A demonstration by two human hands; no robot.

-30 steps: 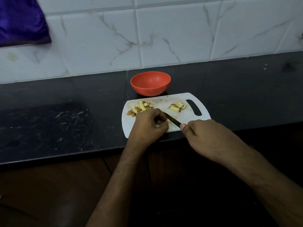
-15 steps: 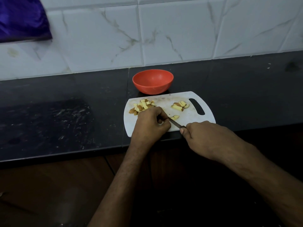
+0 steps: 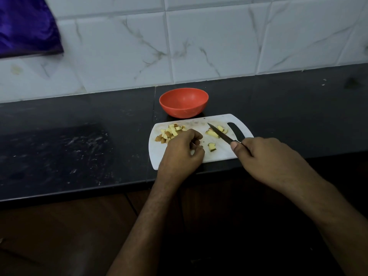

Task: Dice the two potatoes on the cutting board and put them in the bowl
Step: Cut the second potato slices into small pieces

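Observation:
A white cutting board (image 3: 225, 154) lies on the black counter, with an orange bowl (image 3: 183, 102) standing just behind it and holding nothing. A pile of diced potato (image 3: 170, 133) sits at the board's left end. My left hand (image 3: 182, 154) rests over the board beside that pile with curled fingers, and what lies under them is hidden. A few larger potato pieces (image 3: 214, 133) lie near the handle slot, and one small piece (image 3: 212, 146) lies alone. My right hand (image 3: 266, 158) grips a dark knife (image 3: 220, 133) whose tip points at the larger pieces.
The black counter (image 3: 79, 148) stretches left and right of the board, and its front edge runs just under my wrists. A white tiled wall (image 3: 199, 46) rises behind the bowl. A purple cloth (image 3: 25, 26) hangs at the top left.
The knife has left my left fingertips and swung right, up to the larger pieces by the handle slot. One small cut piece now lies alone between my hands. My left hand stayed in place.

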